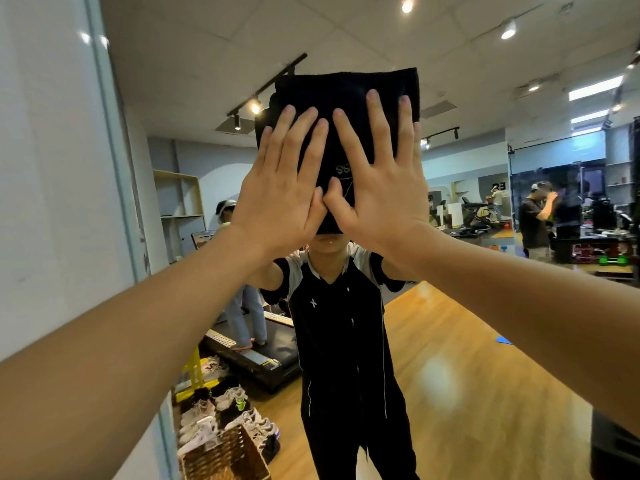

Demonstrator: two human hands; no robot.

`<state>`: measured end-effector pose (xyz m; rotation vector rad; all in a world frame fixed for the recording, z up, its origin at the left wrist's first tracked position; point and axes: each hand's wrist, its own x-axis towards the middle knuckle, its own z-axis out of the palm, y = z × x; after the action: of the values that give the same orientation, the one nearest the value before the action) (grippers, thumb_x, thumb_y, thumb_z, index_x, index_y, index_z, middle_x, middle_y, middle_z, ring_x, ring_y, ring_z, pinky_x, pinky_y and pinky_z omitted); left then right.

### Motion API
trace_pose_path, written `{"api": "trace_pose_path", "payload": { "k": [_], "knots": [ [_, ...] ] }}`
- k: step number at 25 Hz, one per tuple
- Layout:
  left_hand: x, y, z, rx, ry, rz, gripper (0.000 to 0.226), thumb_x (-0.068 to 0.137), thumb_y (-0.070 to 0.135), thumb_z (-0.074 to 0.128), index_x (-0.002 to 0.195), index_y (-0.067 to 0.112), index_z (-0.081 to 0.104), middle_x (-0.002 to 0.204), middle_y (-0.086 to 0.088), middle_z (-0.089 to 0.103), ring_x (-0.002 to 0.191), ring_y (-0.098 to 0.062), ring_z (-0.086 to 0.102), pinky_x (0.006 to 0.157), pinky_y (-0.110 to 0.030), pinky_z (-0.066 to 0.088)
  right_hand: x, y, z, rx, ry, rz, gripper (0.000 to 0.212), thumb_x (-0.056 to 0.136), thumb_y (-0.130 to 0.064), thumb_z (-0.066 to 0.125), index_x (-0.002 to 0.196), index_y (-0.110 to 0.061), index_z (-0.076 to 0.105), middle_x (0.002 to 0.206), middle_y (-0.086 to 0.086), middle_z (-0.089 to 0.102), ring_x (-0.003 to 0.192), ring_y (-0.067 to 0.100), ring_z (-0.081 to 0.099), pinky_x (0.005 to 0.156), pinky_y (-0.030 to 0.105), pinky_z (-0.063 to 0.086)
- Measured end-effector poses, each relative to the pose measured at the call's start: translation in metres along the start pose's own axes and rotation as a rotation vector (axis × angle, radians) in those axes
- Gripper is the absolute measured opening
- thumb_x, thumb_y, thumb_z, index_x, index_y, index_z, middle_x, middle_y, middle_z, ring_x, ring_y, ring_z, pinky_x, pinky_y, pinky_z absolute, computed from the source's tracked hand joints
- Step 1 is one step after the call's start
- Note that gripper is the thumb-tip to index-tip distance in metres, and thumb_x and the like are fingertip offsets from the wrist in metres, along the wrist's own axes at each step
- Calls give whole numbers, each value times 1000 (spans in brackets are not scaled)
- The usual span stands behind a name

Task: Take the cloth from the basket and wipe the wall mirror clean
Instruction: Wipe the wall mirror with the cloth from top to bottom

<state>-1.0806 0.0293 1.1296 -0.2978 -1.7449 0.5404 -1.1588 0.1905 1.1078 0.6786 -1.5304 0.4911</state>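
your two bare forearms fill the near frame, reaching up and away to the glass. left hand lies flat, fingers straight and spread, palm pressing the black cloth against the wall mirror. right hand does the same just beside it, fingers straight and fanned upward, nothing curled round the fabric. thumbs touch at the middle, low on the cloth. neither hand grips or pinches; both only press.

cloth is folded, dark, with faint pale lettering between the thumbs. it sits high on the mirror, its top edge above your fingertips, its lower edge hidden behind your palms.

mirror frame edge runs down the left, with plain white wall further left. woven basket shows at bottom left, near the frame's foot; cannot tell whether that is the real one or its reflection. rows of shoes lie just beyond it. in the reflection: your dark top with pale shoulders, wood floor, a treadmill at left with someone standing on it, another person far right, ceiling track lights.
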Motion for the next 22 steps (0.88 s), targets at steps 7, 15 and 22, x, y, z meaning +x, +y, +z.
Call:
{"api": "trace_pose_path", "payload": {
  "k": [7,15,22],
  "knots": [
    [-45,-78,-25,31,2,-27,72,100,25,53,161,-1,22,167,-23,21,157,-40,13,121,-63,29,17,-88,21,14,-10,-25,80,95,-56,32,166,-21,23,172,21,10,157,51,2,128,62,8],
    [-88,-145,-53,75,3,-51,68,102,27,45,159,-5,25,165,-26,23,157,-42,16,125,-54,30,32,-168,45,14,-10,-59,81,95,-56,35,166,-20,23,172,22,10,157,52,3,127,64,10],
    [-89,-152,-55,92,0,-22,67,104,26,47,158,-7,26,164,-28,25,156,-44,18,126,-52,27,34,-175,45,-9,-15,-52,79,95,-55,32,166,-21,21,172,21,9,157,52,3,127,63,9]
  ]
}}
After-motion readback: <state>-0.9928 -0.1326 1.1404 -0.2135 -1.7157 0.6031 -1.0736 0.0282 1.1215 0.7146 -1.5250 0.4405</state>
